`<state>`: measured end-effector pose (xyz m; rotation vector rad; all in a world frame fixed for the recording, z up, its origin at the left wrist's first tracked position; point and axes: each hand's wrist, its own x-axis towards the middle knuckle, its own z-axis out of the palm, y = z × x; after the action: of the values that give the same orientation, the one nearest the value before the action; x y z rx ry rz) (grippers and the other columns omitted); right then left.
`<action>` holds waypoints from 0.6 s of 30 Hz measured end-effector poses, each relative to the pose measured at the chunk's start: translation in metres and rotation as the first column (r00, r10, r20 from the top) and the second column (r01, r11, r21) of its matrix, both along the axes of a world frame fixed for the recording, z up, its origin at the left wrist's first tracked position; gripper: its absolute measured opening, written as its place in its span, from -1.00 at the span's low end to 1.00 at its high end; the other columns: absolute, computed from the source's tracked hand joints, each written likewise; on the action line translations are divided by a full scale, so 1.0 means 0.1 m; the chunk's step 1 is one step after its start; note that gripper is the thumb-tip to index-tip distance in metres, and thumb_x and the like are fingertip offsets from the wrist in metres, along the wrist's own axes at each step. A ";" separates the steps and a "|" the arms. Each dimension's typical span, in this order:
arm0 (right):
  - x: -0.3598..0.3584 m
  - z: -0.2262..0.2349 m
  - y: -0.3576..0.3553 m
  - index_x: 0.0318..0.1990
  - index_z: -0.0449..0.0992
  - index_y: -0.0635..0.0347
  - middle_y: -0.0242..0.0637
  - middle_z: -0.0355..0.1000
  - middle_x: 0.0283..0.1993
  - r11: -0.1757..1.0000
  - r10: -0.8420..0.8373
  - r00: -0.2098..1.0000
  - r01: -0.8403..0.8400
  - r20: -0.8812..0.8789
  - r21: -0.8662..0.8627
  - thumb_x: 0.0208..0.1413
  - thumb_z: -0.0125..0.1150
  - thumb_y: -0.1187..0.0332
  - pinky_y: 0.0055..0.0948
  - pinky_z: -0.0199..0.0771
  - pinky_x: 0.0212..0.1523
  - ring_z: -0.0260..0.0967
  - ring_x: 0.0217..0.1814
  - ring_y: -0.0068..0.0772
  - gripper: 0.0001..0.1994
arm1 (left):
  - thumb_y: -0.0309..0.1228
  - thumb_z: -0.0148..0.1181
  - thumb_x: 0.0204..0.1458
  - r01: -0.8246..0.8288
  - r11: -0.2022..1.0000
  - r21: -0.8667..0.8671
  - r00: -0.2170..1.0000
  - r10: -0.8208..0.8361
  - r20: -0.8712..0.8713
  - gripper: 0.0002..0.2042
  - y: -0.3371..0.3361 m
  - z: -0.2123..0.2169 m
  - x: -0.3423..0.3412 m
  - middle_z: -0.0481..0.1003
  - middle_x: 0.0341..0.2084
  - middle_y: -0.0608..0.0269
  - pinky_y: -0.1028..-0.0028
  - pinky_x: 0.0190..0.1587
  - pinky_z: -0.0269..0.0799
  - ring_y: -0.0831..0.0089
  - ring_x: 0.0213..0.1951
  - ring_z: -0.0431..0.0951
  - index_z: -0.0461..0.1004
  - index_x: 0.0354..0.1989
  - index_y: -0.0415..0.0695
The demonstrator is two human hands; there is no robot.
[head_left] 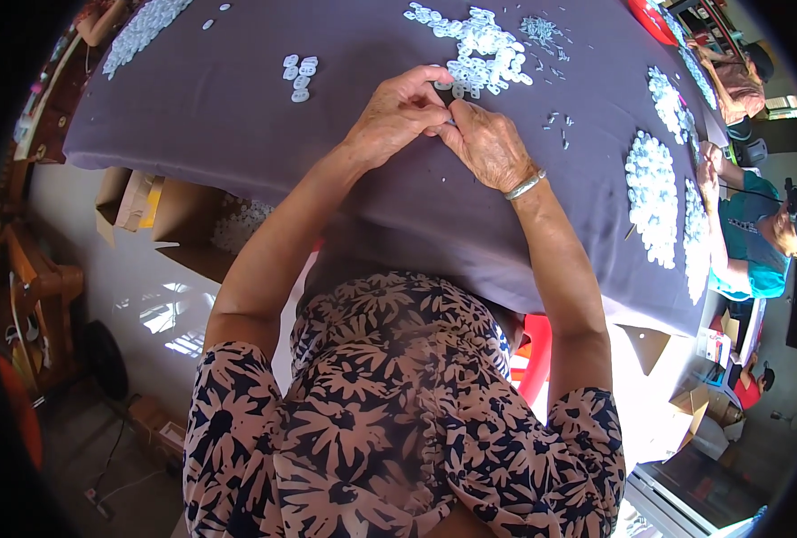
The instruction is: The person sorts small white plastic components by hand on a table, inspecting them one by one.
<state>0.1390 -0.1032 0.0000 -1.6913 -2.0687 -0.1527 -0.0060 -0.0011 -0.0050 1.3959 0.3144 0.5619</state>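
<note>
both hands together over a grey-purple cloth-covered table (pixel 237 99), fingertips meeting. left hand (pixel 398 112) curled, thumb and forefinger pinched on something tiny at the meeting point; right hand (pixel 488 143), silver bangle (pixel 524 186) at the wrist, likewise pinched toward the same spot. held piece too small and too hidden to name for certain, probably one of the small white plastic parts, sitting between the two sets of fingertips just in front of the main heap (pixel 479 45). a small cluster of the same white pieces (pixel 298 76) to the left, well apart from the hands; tiny grey bits (pixel 555 121) scattered to the right; more white piles (pixel 654 193) along the far right edge, beside a co-worker in a teal shirt (pixel 748 238).

likely trouble: piece slipping from so fine a pinch and vanishing among look-alikes on the cloth, or rolling off the near edge to the floor by the cardboard boxes (pixel 147 202). forearm or bangle dragging across the cloth, nudging the heap and mixing sorted with unsorted. fingers hiding the work, so a poor fit easily missed.
</note>
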 end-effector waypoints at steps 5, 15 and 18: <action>0.00 -0.03 0.02 -0.40 0.29 0.26 -0.06 0.40 -0.51 1.000 -0.006 0.999 0.005 -0.033 -0.020 0.10 0.12 0.29 -0.19 0.42 -0.45 0.41 -0.43 -0.01 -0.78 | -0.59 0.08 -0.03 -0.029 1.000 -0.009 0.999 0.029 -0.014 -0.68 -0.03 0.02 0.03 0.38 -0.55 0.39 0.59 -0.36 0.28 0.64 -0.47 0.34 0.44 -0.05 -0.12; -0.13 0.11 0.06 -0.36 0.33 0.20 -0.15 0.43 -0.48 0.996 -0.070 0.987 0.078 -0.148 0.049 0.05 0.22 0.22 -0.28 0.41 -0.49 0.45 -0.47 -0.18 -0.74 | -0.54 0.17 -0.01 -0.176 0.975 0.132 0.983 0.181 -0.025 -0.73 0.15 0.00 -0.05 0.40 -0.53 0.43 0.63 -0.46 0.30 0.69 -0.50 0.34 0.41 -0.10 -0.14; 0.00 0.01 0.02 -0.43 0.38 0.21 -0.40 0.37 -0.57 0.969 -0.150 0.853 0.228 -0.499 0.099 0.07 0.21 0.26 -0.51 0.29 -0.60 0.29 -0.59 -0.58 -0.78 | -0.50 0.14 0.00 -0.257 0.831 0.493 0.942 0.329 -0.062 -0.88 0.30 -0.03 -0.08 0.46 -0.51 0.40 0.61 -0.41 0.35 0.66 -0.48 0.40 0.46 -0.27 -0.17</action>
<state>0.1386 -0.1010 0.0010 -1.6301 -1.4783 0.0509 -0.0143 0.0290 -0.0080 1.8931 0.5406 0.8351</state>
